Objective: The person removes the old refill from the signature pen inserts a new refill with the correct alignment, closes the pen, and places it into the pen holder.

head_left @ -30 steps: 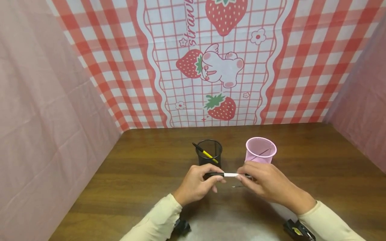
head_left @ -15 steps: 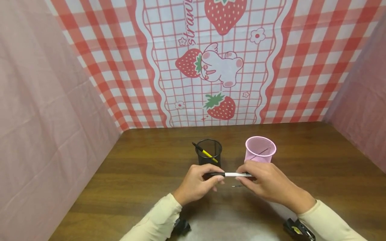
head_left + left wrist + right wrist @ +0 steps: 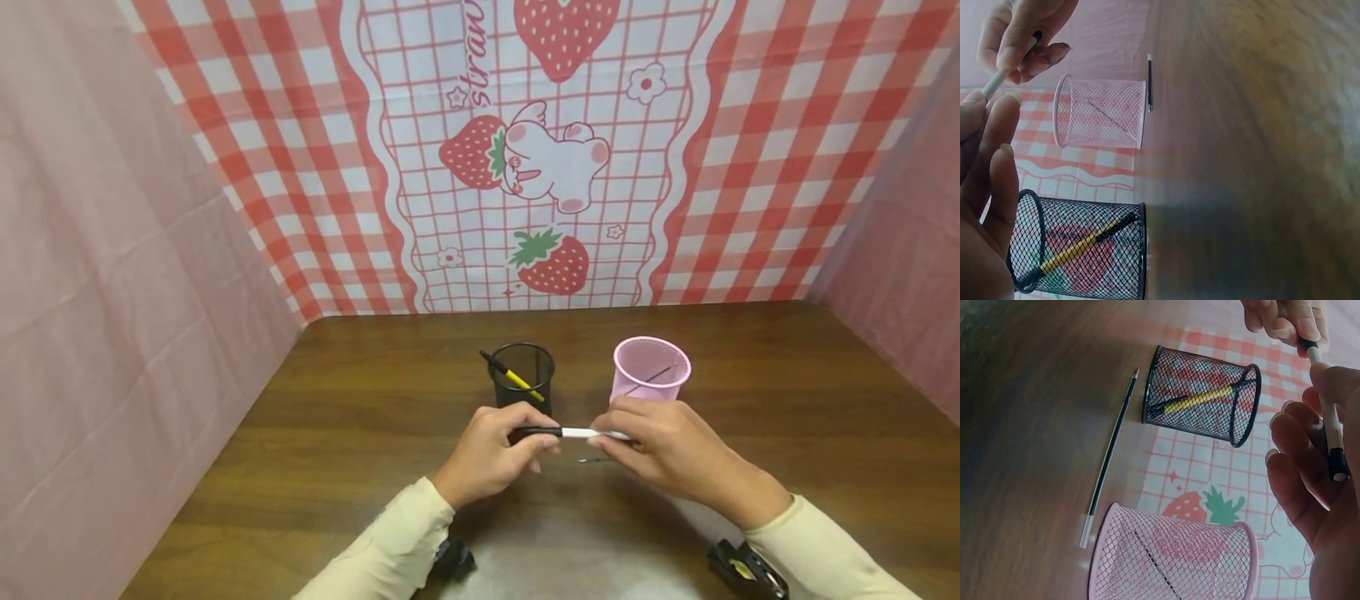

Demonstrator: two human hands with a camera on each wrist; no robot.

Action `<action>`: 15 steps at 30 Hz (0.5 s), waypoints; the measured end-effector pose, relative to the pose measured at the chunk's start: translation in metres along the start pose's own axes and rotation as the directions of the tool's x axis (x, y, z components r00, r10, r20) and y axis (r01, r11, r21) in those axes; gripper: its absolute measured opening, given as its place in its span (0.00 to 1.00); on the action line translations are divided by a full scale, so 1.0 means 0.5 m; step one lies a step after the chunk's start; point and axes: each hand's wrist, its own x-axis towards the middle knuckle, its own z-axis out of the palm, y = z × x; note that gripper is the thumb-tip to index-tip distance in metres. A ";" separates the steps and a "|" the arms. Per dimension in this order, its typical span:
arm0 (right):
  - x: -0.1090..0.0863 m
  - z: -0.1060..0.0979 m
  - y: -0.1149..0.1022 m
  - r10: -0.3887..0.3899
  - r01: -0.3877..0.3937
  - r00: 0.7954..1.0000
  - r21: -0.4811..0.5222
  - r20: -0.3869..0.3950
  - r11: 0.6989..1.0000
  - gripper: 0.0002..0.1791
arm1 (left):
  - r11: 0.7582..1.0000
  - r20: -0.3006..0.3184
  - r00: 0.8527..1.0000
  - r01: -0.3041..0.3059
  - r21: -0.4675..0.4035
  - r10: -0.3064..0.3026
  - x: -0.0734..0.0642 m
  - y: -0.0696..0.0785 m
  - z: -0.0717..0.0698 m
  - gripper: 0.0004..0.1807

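Note:
A pen with a white barrel and black ends [image 3: 577,432] is held level in front of the person, above the table. The left hand [image 3: 487,454] pinches its black end between thumb and fingers. At the other end, the right hand [image 3: 667,446] pinches the white barrel, and the black tail [image 3: 1337,464] of the pen shows over that palm in the right wrist view. Under the hands, a slim pen refill [image 3: 1109,456] with dark ink lies on the table, mostly hidden by the right hand in the head view.
Behind the left hand stands a black mesh cup [image 3: 504,400] with a yellow and black pen [image 3: 517,380] leaning in it. A pink mesh cup [image 3: 626,387] behind the right hand holds a thin dark refill [image 3: 660,375]. A strawberry-print cloth [image 3: 420,167] hangs behind the table.
The right fingers have shifted slightly on the pen, and more of its white barrel shows. Both hands still hold it in nearly the same place. The cups have not moved.

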 end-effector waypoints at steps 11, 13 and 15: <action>-0.003 -0.006 -0.003 0.073 -0.074 0.995 0.012 0.070 0.997 0.15 | 1.000 -0.007 1.000 -0.012 0.000 0.012 0.002 0.001 0.002 0.06; -0.002 -0.005 -0.004 0.087 -0.089 0.994 0.026 0.062 0.996 0.14 | 1.000 -0.010 1.000 -0.011 0.003 0.011 0.002 0.001 0.002 0.06; -0.001 -0.005 -0.005 0.100 -0.102 0.994 0.034 0.050 0.994 0.16 | 1.000 -0.012 1.000 -0.007 0.003 0.007 0.002 0.002 0.002 0.06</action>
